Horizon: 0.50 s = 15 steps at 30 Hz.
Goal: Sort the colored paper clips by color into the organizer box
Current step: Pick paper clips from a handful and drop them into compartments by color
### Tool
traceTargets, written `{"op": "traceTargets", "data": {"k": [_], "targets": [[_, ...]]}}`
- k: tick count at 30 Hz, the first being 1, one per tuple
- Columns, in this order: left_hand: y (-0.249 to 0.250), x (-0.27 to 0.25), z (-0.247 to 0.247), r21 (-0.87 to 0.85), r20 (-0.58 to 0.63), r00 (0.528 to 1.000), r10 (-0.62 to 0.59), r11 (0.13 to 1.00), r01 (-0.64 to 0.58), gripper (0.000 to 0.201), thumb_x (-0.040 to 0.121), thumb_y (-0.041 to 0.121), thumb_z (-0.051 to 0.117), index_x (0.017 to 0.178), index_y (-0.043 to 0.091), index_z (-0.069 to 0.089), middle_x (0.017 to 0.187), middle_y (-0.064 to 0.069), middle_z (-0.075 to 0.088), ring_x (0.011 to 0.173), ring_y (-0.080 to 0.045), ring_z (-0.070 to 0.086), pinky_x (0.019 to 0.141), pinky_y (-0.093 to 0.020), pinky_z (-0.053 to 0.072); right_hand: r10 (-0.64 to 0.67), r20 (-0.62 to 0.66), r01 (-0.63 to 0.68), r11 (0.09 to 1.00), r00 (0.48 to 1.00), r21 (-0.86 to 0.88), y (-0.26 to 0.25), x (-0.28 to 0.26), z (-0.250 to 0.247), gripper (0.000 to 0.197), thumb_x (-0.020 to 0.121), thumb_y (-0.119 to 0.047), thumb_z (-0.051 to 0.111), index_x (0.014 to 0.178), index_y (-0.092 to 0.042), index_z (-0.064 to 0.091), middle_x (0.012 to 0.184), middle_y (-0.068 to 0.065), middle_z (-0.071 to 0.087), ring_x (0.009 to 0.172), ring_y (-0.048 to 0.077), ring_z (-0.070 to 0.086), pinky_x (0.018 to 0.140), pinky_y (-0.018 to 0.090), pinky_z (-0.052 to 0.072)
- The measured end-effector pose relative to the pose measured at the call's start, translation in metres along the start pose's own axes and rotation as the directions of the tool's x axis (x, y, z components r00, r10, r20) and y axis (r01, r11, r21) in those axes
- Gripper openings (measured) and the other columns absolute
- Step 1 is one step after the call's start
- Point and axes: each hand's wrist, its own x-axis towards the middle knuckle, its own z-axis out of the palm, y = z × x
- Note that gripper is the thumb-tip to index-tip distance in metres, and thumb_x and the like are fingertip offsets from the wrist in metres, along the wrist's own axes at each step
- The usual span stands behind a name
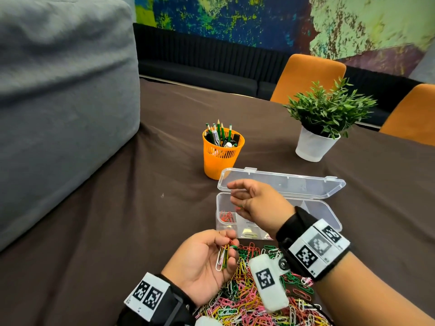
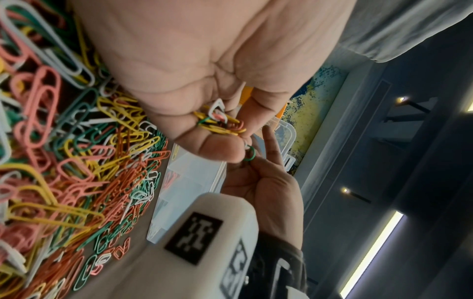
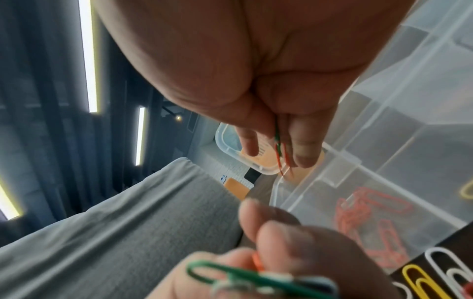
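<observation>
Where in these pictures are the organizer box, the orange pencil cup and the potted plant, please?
organizer box (image 1: 329,214): head view, bare right-hand rim of the base.
orange pencil cup (image 1: 217,164): head view, front wall.
potted plant (image 1: 312,147): head view, white pot's side.

Table (image 1: 117,231) under a dark brown cloth, creased. Large grey cushion (image 1: 58,102) fills the near left, resting on the cloth. Far wall: mural (image 1: 259,17) in blotchy blue, green and yellow, purple patch to the right. Below it a dark ribbed bench (image 1: 200,64) runs the table's far side. Two orange chairs (image 1: 306,76) at far right, backs above the table edge. Wrist views show a dark slatted ceiling with long strip lights (image 3: 88,56) and small spotlights (image 2: 401,99).
</observation>
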Motion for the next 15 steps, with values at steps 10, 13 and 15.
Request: {"op": "traceTargets", "data": {"k": [10, 13, 15], "targets": [[0.001, -0.002, -0.001, -0.013, 0.037, 0.999, 0.006, 1.0, -0.005, 0.021, 0.081, -0.003, 0.046, 0.082, 0.002, 0.067, 0.077, -0.013, 0.058, 0.056, -0.018, 0.052, 0.043, -0.025, 0.049, -0.15, -0.147, 0.145, 0.988, 0.978, -0.048, 0.012, -0.009, -0.024, 0.03, 0.096, 0.011, 0.041, 0.099, -0.014, 0.059, 0.105, 0.012, 0.069, 0.099, 0.019, 0.07, 0.073, 0.024, 0.058], [0.001, -0.002, 0.0, -0.029, 0.047, 0.999, 0.01, 1.0, -0.008, 0.02, 0.082, -0.003, 0.046, 0.084, 0.001, 0.066, 0.078, -0.013, 0.057, 0.056, -0.018, 0.052, 0.044, -0.026, 0.05, -0.18, -0.322, 0.125, 0.975, 0.93, -0.185, 0.014, -0.02, -0.061, 0.021, 0.094, 0.006, 0.051, 0.095, -0.013, 0.058, 0.093, 0.01, 0.073, 0.087, 0.018, 0.073, 0.071, 0.029, 0.061], [0.001, -0.003, 0.0, -0.037, 0.05, 0.999, 0.016, 0.999, -0.014, 0.02, 0.082, -0.003, 0.046, 0.084, 0.001, 0.066, 0.079, -0.013, 0.057, 0.057, -0.018, 0.052, 0.044, -0.026, 0.051, -0.184, -0.438, 0.074, 0.964, 0.88, -0.256, 0.018, -0.027, -0.088, 0.017, 0.092, 0.003, 0.058, 0.091, -0.014, 0.057, 0.083, 0.009, 0.075, 0.079, 0.017, 0.074, 0.069, 0.033, 0.061]]}}
